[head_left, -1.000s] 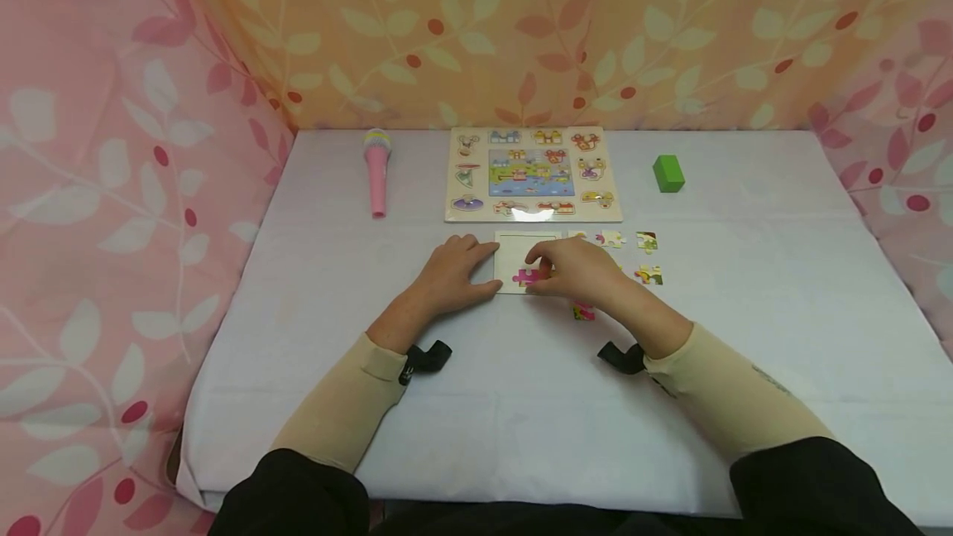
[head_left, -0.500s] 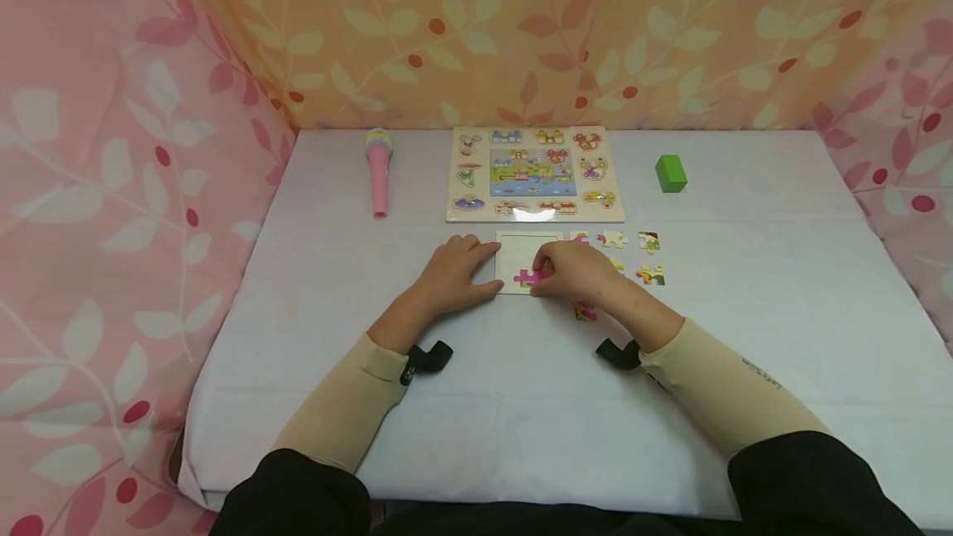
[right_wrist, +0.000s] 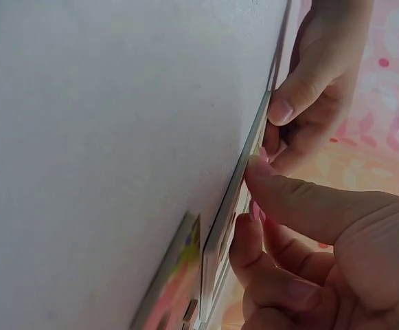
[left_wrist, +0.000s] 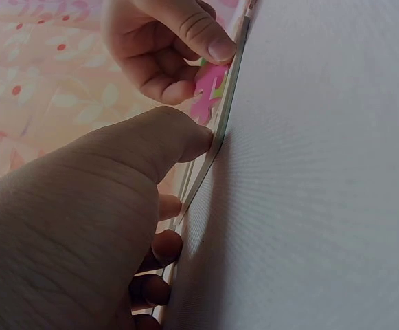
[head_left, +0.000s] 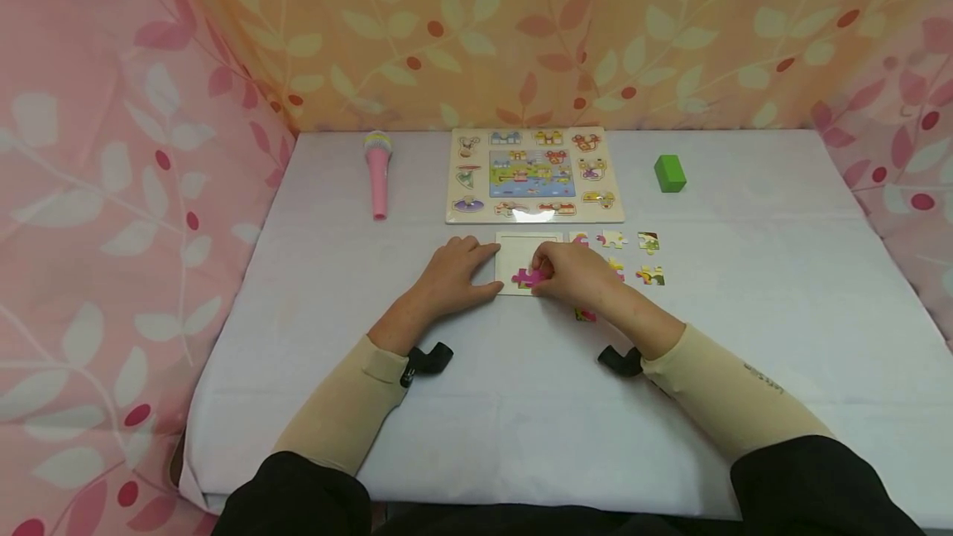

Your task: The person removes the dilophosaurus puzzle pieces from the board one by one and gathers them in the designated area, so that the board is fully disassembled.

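Observation:
A small pale puzzle tray [head_left: 509,261] lies on the table between the two hands. My left hand [head_left: 450,273] rests at its left side, thumb and forefinger spread and touching the edge; in the left wrist view the thumb [left_wrist: 178,141] presses the rim. My right hand [head_left: 577,274] pinches a pink jigsaw piece [head_left: 524,277] between thumb and fingers, low over the tray. In the left wrist view this pink piece [left_wrist: 204,96] looks tilted against the tray; whether it lies flat inside cannot be told. The right hand hides the tray's right part.
Several loose jigsaw pieces [head_left: 650,275] lie right of the tray, one piece [head_left: 584,314] partly under the right wrist. Behind stands a wooden picture puzzle board [head_left: 532,209]. A pink toy microphone [head_left: 379,180] lies left, a green block [head_left: 670,174] right.
My right hand has moved slightly right and its fingers have closed in on the pink jigsaw piece. The left hand stays at the tray's edge.

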Tool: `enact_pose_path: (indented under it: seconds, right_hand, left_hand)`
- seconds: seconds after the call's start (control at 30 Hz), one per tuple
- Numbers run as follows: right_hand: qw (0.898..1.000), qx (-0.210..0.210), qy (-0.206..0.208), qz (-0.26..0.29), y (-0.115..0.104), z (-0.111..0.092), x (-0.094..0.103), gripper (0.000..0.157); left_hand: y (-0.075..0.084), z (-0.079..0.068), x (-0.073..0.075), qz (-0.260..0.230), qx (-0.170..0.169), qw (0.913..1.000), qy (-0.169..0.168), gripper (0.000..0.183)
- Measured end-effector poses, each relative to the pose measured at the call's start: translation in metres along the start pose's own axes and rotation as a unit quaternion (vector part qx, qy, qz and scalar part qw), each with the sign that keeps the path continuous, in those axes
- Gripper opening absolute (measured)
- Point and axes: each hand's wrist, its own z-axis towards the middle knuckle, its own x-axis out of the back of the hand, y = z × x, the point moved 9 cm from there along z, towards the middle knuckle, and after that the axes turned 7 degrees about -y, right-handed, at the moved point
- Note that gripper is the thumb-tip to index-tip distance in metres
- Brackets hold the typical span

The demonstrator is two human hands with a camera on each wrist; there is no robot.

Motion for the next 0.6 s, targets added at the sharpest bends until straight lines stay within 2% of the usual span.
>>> enact_pose_path:
  seconds: [0.37, 0.6]
  right_hand:
    - [1.0, 0.014, 0.004, -0.004, -0.006, -0.006, 0.007, 0.032]
    - [0.998, 0.04, 0.024, 0.043, -0.014, -0.022, 0.026, 0.032]
  left_hand:
    - [0.0, 0.001, -0.001, 0.004, -0.008, 0.9999, 0.009, 0.064]
    - [0.0, 0.0, 0.0, 0.005, -0.005, 0.9999, 0.009, 0.064]
